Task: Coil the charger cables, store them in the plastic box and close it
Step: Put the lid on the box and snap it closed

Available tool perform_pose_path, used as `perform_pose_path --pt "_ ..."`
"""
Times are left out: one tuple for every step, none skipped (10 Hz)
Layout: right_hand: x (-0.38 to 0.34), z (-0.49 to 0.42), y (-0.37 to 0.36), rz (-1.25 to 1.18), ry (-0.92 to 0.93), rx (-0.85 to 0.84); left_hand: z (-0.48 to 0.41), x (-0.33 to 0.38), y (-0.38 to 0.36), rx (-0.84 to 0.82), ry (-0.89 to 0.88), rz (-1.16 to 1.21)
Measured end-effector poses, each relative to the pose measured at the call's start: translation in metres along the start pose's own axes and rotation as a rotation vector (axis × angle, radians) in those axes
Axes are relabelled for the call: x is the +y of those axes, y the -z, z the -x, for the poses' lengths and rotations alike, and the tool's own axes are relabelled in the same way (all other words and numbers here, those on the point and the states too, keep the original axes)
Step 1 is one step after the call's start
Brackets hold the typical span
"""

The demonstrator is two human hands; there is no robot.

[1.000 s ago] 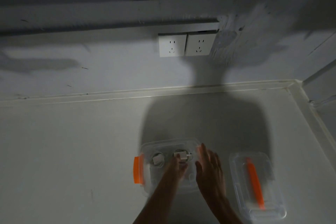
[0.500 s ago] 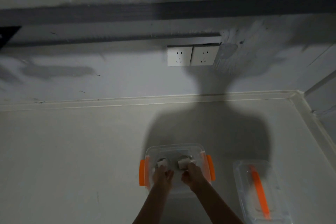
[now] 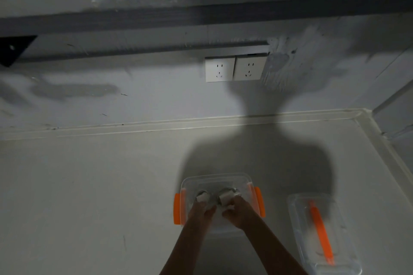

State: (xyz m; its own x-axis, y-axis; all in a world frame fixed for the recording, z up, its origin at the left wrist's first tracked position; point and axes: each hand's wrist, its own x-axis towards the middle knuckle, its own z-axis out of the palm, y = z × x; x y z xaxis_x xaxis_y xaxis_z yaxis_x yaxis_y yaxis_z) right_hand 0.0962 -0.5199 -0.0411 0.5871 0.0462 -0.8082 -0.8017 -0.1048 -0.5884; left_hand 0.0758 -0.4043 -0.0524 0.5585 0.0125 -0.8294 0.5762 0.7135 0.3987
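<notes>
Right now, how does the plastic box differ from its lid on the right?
The plastic box is open, with both hands inside; the lid lies apart, untouched. The box has orange latches at both ends; the lid carries one orange handle along its middle. The box lies crosswise, the lid lengthwise. Both are clear plastic on the same pale surface.

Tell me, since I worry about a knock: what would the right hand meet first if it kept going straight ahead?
Probably the right charger just beyond the right hand inside the box, then the box's far wall; depth is unclear.
</notes>
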Motion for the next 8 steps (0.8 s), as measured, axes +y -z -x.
perform_pose_path --pt "-0.035 0.040 0.002 -0.164 -0.124 -0.071 0.010 0.005 0.011 0.256 -0.083 -0.472" --pt "-0.030 0.052 0.011 -0.326 -0.137 -0.067 0.036 0.013 -0.014 0.262 -0.198 -0.311" --pt "-0.011 0.060 0.029 -0.471 -0.034 -0.111 0.058 0.008 -0.041 0.386 -0.297 -0.262" --pt "-0.003 0.083 0.054 -0.609 0.043 -0.119 0.061 -0.001 -0.071 0.422 -0.566 -0.458" --pt "0.012 0.093 0.089 -0.722 0.069 0.006 0.072 -0.016 -0.118 0.304 -0.767 -0.800" --pt "0.038 0.090 0.134 -0.837 0.038 0.209 0.062 -0.043 -0.162 0.071 -0.808 -1.214" --pt "0.075 0.083 0.178 -0.869 -0.086 0.525 0.021 -0.081 -0.194 -0.150 -0.635 -1.599" --pt "0.106 0.094 0.209 -0.868 -0.202 0.648 -0.031 -0.118 -0.199 -0.208 -0.517 -1.924"
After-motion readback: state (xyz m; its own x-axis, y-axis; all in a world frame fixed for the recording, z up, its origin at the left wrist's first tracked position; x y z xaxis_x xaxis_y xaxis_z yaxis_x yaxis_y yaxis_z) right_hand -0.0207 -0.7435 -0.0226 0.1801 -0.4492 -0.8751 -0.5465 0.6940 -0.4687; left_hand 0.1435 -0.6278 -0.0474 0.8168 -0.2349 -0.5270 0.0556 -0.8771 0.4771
